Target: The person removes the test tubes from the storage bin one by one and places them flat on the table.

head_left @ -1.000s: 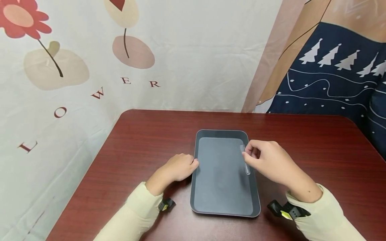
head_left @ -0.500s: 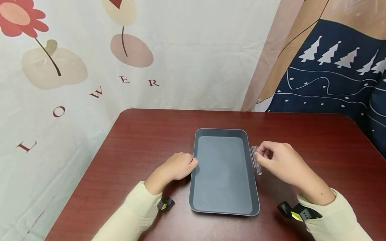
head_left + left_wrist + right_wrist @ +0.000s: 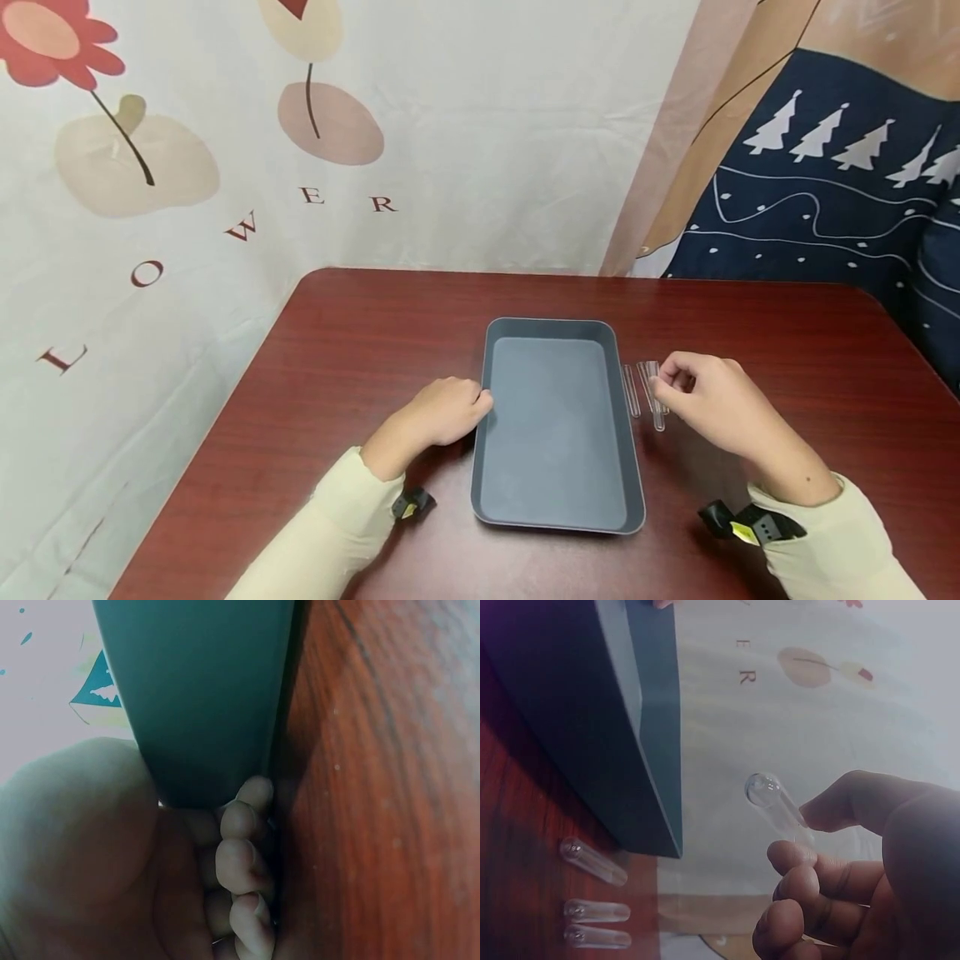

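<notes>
Between the thumb and fingertips of my right hand (image 3: pixel 708 400) is a clear test tube (image 3: pixel 765 791), its rounded end pointing away from the hand. In the head view that hand is to the right of the grey tray (image 3: pixel 555 525), over the table. Three similar test tubes (image 3: pixel 592 861) lie on the tabletop by the tray's right side. My left hand (image 3: pixel 442 412) holds the tray's left edge, thumb at the rim. The left wrist view shows its other fingers (image 3: pixel 241 866) curled low against the tray's outer side, close to the table.
The dark red wooden table (image 3: pixel 390 317) reaches back to a pale curtain (image 3: pixel 487 167) printed with flowers and letters. Navy fabric with white trees (image 3: pixel 810 192) hangs at the back right. Inside the tray only its bare floor shows.
My right hand has carried the test tube from over the tray's right edge rightward, past the tray. Tubes beside the tray have come into sight. My left hand stays at the tray.
</notes>
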{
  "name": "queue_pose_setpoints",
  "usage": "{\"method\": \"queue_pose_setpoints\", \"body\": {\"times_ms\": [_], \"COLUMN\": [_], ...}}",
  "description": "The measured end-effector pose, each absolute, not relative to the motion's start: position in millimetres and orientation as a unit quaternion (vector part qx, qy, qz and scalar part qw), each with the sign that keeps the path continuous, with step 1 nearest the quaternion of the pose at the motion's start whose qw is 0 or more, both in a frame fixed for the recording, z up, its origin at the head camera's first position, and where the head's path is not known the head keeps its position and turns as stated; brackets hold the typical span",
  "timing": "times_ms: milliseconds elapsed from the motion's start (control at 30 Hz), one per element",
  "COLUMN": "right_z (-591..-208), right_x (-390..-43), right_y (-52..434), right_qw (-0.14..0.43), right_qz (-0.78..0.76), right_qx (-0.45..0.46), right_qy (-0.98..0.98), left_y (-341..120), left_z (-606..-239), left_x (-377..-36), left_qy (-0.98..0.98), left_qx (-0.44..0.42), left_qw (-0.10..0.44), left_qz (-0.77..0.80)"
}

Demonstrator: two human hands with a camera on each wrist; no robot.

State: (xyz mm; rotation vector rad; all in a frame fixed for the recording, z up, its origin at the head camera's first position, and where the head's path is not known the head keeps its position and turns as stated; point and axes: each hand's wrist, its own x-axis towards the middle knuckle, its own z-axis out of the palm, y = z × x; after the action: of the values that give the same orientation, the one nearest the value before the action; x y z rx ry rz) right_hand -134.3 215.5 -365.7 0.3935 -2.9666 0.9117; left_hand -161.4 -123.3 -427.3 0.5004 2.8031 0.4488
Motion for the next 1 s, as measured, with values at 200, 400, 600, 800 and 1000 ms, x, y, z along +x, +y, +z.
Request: {"method": "queue_pose_setpoints", "body": {"times_ms": [200, 400, 600, 800, 1000], "right_z": [-372.6, -377.3, -378.7, -378.1, -379.2], "right_x": [-137.0, -140.0, -144.5, -148.2, -153.9], "right_y": [224.4, 229.5, 234.7, 240.1, 243.6], "right_qw": [0.002, -0.004, 0.004, -0.001, -0.013], "right_qz": [0.291, 0.283, 0.275, 0.269, 0.267], "right_qx": [0.120, 0.117, 0.113, 0.108, 0.107], "right_qy": [-0.949, -0.952, -0.955, -0.957, -0.958], "left_y": [-121.3, -122.4, -123.8, -123.1, -123.1], "left_z": [-429.4, -428.7, -427.6, -428.9, -429.9], "left_x": [-162.3, -162.8, -163.4, -164.6, -165.5], "left_qy": [0.963, 0.962, 0.962, 0.962, 0.963], "left_qx": [0.177, 0.176, 0.172, 0.179, 0.177], "left_qw": [0.129, 0.138, 0.139, 0.135, 0.133], "left_qz": [0.156, 0.159, 0.160, 0.157, 0.153]}}
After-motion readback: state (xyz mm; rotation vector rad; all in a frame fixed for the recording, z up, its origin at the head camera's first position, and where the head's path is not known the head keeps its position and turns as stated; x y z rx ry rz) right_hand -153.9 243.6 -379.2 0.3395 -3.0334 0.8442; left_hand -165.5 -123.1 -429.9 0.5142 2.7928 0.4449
